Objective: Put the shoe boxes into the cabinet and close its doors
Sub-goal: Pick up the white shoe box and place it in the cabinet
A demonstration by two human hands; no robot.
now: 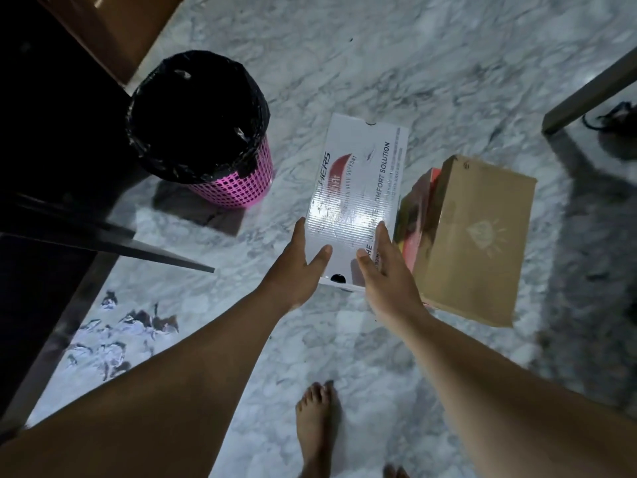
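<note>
A white shoe box (358,188) with printed text lies flat on the marble floor in the middle of the head view. My left hand (296,263) reaches its near left corner with straight fingers and the thumb laid on the lid. My right hand (389,267) is at the near right side, fingers extended along the edge, thumb on the lid. Right beside it a brown cardboard shoe box (475,246) lies over a red-orange box (418,215). A dark cabinet (51,150) fills the left side, its door edge (138,246) jutting out toward the boxes.
A pink mesh waste bin (203,132) lined with a black bag stands left of the white box, near the cabinet. My bare foot (317,429) is on the floor below. A furniture leg (589,94) and a dark sandal (613,119) are at the far right.
</note>
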